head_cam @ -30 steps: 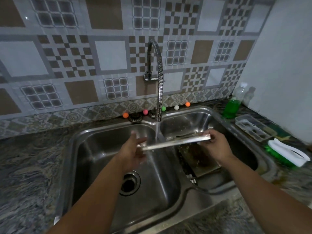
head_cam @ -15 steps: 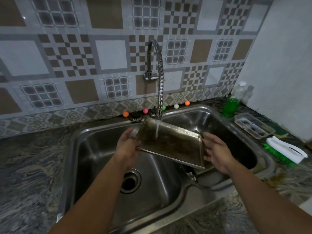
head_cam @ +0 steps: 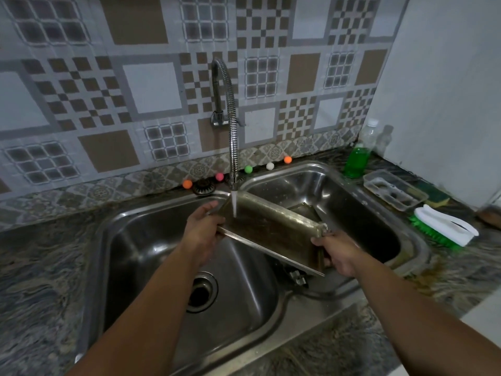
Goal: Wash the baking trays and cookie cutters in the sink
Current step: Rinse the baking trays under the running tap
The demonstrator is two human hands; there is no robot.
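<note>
Over the divider of the steel double sink [head_cam: 320,291], both hands are gripping 1 stained rectangular metal baking tray [head_cam: 271,234]: left hand [head_cam: 202,234] curled on its left edge, right hand [head_cam: 334,253] on its right. Tap water [head_cam: 234,207] is rinsing it; scrubbing with the green-bristled brush [head_cam: 444,227] on the right worktop edge probably comes next.

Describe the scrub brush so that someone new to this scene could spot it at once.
Start at the double sink and look to the counter right of its right basin. The scrub brush lies there, nearer the camera than the clear plastic tray. Its white handle and bright green bristles set it apart.
</note>
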